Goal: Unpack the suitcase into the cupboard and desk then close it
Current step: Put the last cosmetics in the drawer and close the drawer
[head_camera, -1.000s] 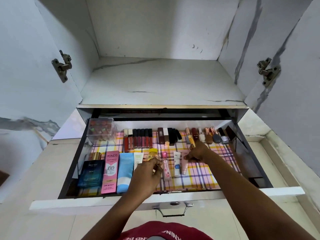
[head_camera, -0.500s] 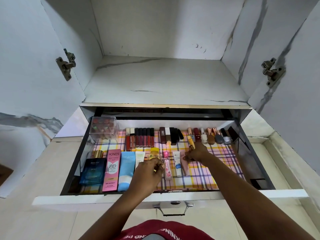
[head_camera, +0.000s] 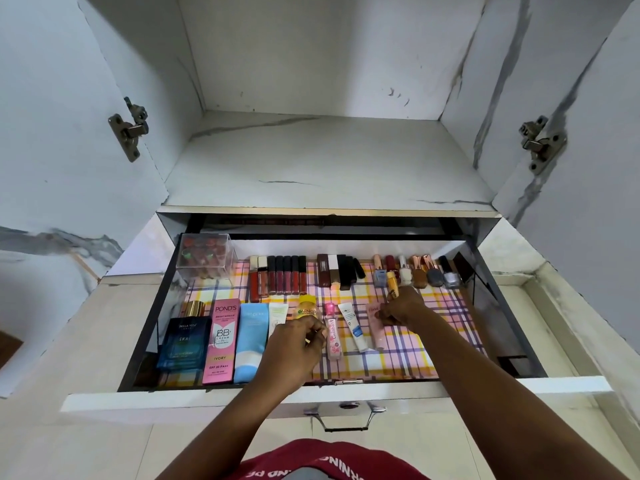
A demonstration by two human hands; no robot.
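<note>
The cupboard drawer point(head_camera: 346, 391) stands pulled out, lined with checked paper and filled with cosmetics in rows. My left hand point(head_camera: 294, 348) grips a small yellow Garnier bottle point(head_camera: 306, 306) in the front row, next to a pink Gulabari bottle point(head_camera: 333, 336). My right hand point(head_camera: 401, 308) holds a thin yellow tube point(head_camera: 392, 285) upright near the back row of nail polish bottles point(head_camera: 420, 275), and its lower fingers rest on a pale pink tube point(head_camera: 375, 329). The suitcase is out of view.
A clear box of small jars point(head_camera: 204, 254) sits at the drawer's back left. Lip glosses point(head_camera: 280, 278) line the back. A blue perfume box point(head_camera: 183, 341), a pink Pond's carton point(head_camera: 221, 341) and a blue tube point(head_camera: 251, 341) lie front left. The cupboard shelf point(head_camera: 329, 161) above holds nothing, doors open.
Both hands stay almost where they were. The view has shifted slightly; my right hand has edged a little toward the back row with the yellow tube.
</note>
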